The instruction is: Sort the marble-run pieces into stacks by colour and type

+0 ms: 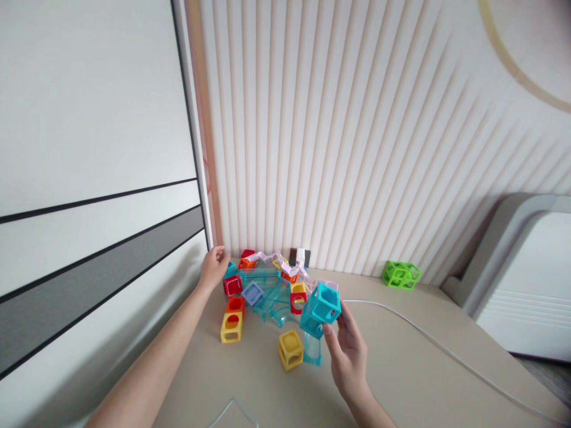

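Observation:
My right hand [350, 351] is closed on a teal cube block [322, 304], which looks like two joined cubes with open windows, held above the floor. My left hand [215, 268] is at the far left of the pile, fingers loosely curled and apart, beside a teal block [230, 269]; whether it touches that block I cannot tell. Just under it lies a red cube [232, 286], with a blue-violet cube [253, 293] alongside. A yellow cube [291, 349] rests left of my right hand, near a clear teal track piece [313, 349].
Clear teal pieces [267, 288] lie heaped by the ribbed wall [285, 131], with a pale pink chain strip [288, 267] across them. A yellow block [231, 327] stands at front left. Green blocks [401, 274] sit farther right. A white cable [419, 329] crosses the surface towards a white appliance [526, 279].

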The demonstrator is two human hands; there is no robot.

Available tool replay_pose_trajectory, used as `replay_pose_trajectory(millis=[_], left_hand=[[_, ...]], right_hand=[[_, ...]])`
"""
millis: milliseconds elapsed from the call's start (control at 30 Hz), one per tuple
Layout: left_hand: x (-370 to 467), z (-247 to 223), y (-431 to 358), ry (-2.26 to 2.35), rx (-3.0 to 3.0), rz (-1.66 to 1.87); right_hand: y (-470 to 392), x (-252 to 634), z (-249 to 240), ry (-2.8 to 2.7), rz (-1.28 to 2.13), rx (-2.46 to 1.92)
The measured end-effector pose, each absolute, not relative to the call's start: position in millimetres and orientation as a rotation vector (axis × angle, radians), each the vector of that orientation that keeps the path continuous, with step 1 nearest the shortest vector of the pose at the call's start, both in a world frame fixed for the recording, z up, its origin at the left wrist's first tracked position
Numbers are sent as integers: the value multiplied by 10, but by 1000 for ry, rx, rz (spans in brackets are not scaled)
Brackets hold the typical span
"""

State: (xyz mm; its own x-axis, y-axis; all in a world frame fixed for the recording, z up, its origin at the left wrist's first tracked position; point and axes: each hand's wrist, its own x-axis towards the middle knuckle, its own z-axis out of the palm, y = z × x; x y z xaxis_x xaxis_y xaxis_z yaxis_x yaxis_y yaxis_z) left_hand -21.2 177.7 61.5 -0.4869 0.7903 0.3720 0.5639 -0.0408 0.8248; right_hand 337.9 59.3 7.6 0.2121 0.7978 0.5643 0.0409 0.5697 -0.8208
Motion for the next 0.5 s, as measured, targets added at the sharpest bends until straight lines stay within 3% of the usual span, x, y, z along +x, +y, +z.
replay_pose_trajectory(millis=[233,500], left_hand=[[-548,207,1916,1910,1580,1117],[-570,62,1922,1965,1563,1127]], right_hand=[[575,3387,-38,-1344,598,-828],[522,3361,40,-1362,603,-812]])
